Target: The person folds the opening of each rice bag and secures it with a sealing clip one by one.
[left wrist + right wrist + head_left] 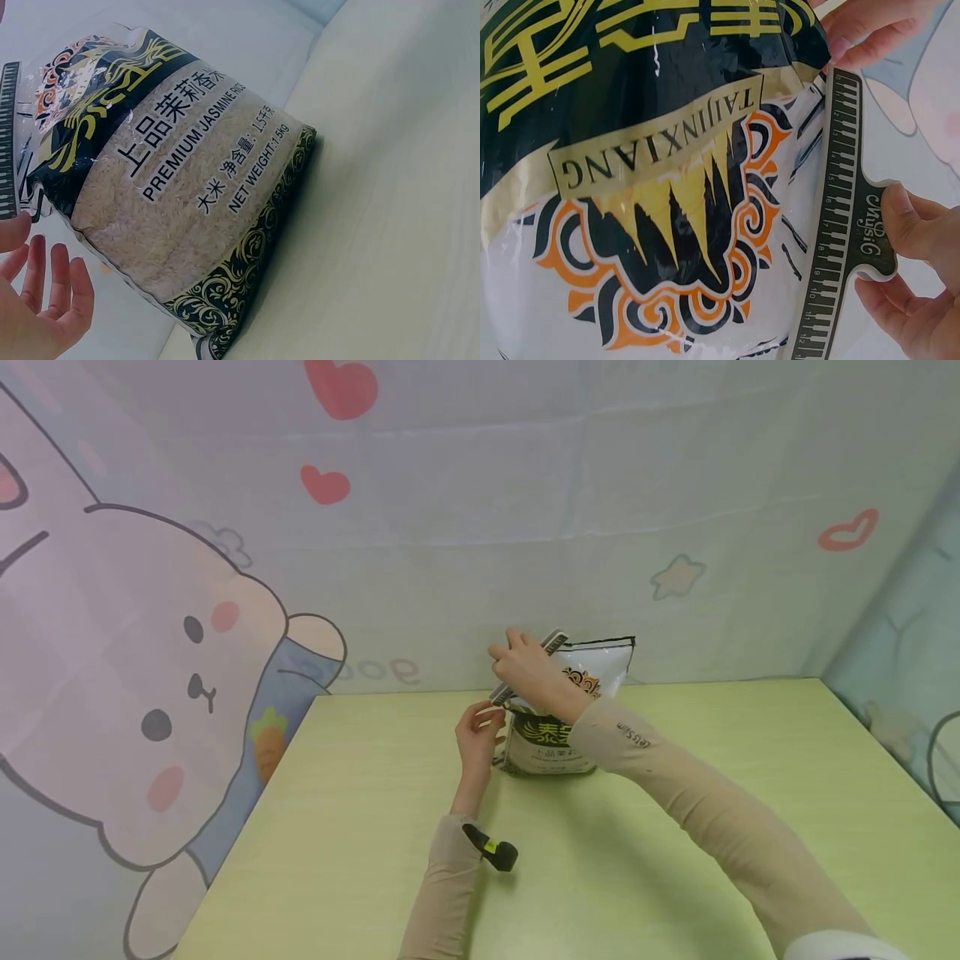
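A plastic bag of jasmine rice [551, 758] stands on the table, clear over the grains and dark with gold lettering above them. Along its side edge lies a long piano-key-patterned bag clip [838, 202], marked "Music". My right hand [531, 670] pinches the clip's handle between thumb and fingers, as the right wrist view shows. The left hand [478, 739] is at the clip's lower end, its thumb right at the bag's edge and the other fingers [60, 281] loosely extended beside the bag. My right forearm hides part of the bag in the head view.
The pale yellow-green table [337, 827] extends to both sides and toward me. Right behind it hangs a printed backdrop [480, 527] with hearts and a cartoon animal. A black strap with a small device [498, 853] is on my left wrist.
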Available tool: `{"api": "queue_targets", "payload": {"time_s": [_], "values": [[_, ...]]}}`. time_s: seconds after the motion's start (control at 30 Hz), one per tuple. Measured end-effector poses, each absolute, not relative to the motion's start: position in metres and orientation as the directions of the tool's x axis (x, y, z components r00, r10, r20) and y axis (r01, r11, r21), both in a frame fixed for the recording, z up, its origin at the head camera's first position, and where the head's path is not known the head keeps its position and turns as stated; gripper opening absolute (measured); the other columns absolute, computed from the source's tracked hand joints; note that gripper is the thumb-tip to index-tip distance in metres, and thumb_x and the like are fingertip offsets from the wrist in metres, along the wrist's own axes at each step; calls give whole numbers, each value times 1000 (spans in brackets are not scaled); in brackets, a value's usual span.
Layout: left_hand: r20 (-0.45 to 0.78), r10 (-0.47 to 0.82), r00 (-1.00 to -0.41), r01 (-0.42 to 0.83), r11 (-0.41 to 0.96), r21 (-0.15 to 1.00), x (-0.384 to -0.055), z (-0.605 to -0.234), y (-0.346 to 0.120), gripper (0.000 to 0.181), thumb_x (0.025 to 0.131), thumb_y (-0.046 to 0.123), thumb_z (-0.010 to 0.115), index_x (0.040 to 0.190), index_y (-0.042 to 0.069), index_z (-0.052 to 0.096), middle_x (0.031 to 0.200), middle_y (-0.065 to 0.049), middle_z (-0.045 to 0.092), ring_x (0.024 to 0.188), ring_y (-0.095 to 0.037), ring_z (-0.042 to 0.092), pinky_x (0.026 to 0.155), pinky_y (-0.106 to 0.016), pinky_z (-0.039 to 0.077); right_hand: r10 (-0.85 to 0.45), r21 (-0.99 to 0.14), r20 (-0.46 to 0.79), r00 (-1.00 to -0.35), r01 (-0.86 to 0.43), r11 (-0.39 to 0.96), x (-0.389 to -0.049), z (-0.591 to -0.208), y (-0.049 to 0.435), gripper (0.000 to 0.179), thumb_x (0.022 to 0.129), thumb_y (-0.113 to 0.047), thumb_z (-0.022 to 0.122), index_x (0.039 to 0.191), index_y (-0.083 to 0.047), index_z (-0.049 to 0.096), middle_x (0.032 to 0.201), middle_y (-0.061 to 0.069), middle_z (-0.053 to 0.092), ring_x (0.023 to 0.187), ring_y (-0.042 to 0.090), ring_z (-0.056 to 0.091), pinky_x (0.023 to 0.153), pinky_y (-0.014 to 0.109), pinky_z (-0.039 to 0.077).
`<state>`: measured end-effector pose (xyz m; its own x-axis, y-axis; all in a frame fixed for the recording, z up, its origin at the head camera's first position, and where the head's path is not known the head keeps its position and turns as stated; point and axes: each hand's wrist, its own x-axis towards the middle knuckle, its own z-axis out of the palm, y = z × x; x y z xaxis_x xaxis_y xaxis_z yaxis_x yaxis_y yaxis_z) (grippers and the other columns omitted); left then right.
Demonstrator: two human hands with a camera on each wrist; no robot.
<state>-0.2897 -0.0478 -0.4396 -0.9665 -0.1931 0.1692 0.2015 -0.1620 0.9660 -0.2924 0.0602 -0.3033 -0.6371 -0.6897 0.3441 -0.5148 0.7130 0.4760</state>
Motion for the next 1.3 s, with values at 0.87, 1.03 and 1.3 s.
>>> {"api": "queue_targets", "payload": {"time_s": [0.87,1.03,1.3], "values": [[212,-208,-955,245,-144,959,-290,-441,-47,27,85,15,59,108,-1,57,98,-26,61,64,-3,59,64,-44,55,-720,499,338,-606,-532,683,-295,-314,62,20,72,-12,73,90,-7,69,104,3,58,95,23,50,84,32,48],[217,-204,-955,250,-152,956,-292,-439,-47,28,86,16,60,107,-1,57,98,-27,60,67,-8,61,64,-42,55,-711,433,330,-621,-570,699,-296,-315,70,32,74,-13,72,105,-8,64,108,6,57,98,23,48,89,33,46],[219,-206,-954,246,-113,963,-295,-436,-52,27,85,17,60,106,0,58,95,-22,62,64,-3,60,60,-35,56,-700,289,373,-609,-641,711,-296,-317,82,59,73,-8,72,128,-10,48,125,11,49,117,28,43,96,40,43]]}}
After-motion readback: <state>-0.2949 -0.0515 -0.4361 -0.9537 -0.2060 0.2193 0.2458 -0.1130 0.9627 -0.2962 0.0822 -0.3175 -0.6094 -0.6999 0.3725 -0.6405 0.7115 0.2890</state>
